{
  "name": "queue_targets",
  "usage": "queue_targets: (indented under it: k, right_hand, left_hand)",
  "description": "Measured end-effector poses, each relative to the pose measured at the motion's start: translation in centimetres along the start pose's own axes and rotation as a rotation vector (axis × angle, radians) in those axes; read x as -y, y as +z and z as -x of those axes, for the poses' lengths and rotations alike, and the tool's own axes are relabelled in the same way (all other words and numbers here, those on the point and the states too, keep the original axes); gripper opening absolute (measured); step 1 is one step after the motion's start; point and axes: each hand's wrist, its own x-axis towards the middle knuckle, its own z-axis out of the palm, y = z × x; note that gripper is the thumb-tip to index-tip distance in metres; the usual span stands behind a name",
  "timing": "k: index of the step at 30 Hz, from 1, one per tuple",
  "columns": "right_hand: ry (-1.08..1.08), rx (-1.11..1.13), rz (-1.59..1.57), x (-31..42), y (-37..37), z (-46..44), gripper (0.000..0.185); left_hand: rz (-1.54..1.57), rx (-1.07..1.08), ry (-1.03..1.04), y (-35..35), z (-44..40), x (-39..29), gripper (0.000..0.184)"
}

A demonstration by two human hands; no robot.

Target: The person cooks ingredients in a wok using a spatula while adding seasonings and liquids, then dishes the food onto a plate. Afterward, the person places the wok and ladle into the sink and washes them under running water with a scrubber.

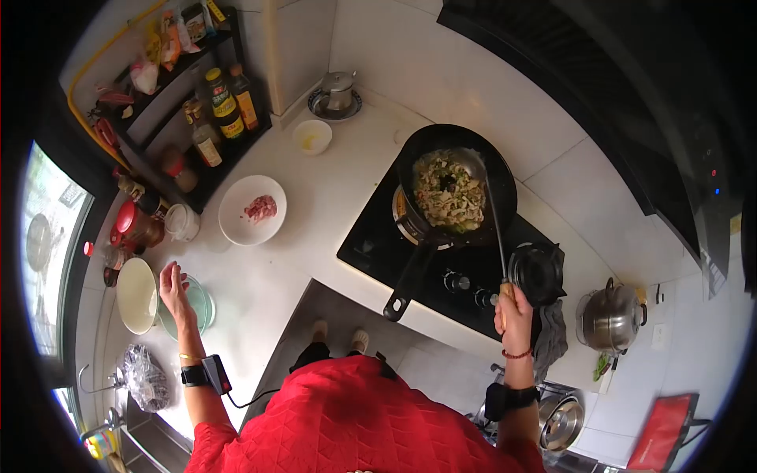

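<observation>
The right hand (513, 314) clasps a spatula (497, 223), presumably for distance from the pan's (426, 142) heat, the left hand (173, 290) loosely spread near a green bowl (205, 306) left of the pan.

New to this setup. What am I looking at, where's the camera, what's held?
No robot here: these are a person's bare hands. The single picture comes from a head-worn camera looking forward and down.

The right hand grips a long-handled utensil reaching into a dark wok of chopped food on the stove. The left hand, seemingly empty, is near a green bowl; whether it touches is unclear.

On the counter also sit a cream bowl and a white bowl holding raw-looking meat.
</observation>
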Motion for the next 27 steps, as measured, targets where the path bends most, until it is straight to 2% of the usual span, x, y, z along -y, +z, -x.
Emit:
queue_targets:
  k: [4, 5, 6, 11, 15, 18, 21, 24, 27]
  right_hand:
    - [-0.035, -0.019, 0.110, -0.7, 0.0, -0.6, 0.026]
    - [0.052, -0.031, 0.082, -0.7, -0.5, 0.2, 0.027]
    - [0.047, -0.051, 0.074, -0.4, -0.7, 1.6, 0.028]
    - [0.079, -0.001, 0.116, 4.2, -2.4, 7.4, 0.032]
    - [0.198, 0.049, 0.073, 3.0, -2.5, 7.0, 0.031]
    - [0.125, 0.052, 0.060, 1.2, -1.4, 5.2, 0.031]
    - [0.067, -0.063, -0.006, 1.1, -0.3, 3.6, 0.031]
    - [0.008, -0.043, -0.084, 0.9, 0.6, 0.7, 0.028]
    - [-0.061, -0.001, 0.072, 0.5, 1.6, -1.8, 0.029]
  left_hand:
    - [0.051, -0.017, -0.073, 0.3, -1.0, 0.6, 0.025]
    - [0.053, -0.022, -0.085, 0.1, -1.2, 1.0, 0.025]
    - [0.050, -0.031, -0.084, -0.1, -1.4, 1.1, 0.025]
    - [0.070, -0.034, -0.090, -1.0, -2.5, 2.5, 0.023]
    - [0.089, -0.036, -0.053, 0.8, -2.9, 1.7, 0.022]
    - [0.081, -0.009, -0.055, 2.5, -2.5, 0.5, 0.021]
    - [0.054, 0.110, -0.012, 4.8, -2.2, -1.3, 0.021]
    - [0.025, 0.299, 0.017, 9.0, -2.4, -2.9, 0.023]
    - [0.002, 0.492, 0.056, 15.0, -3.6, -3.7, 0.025]
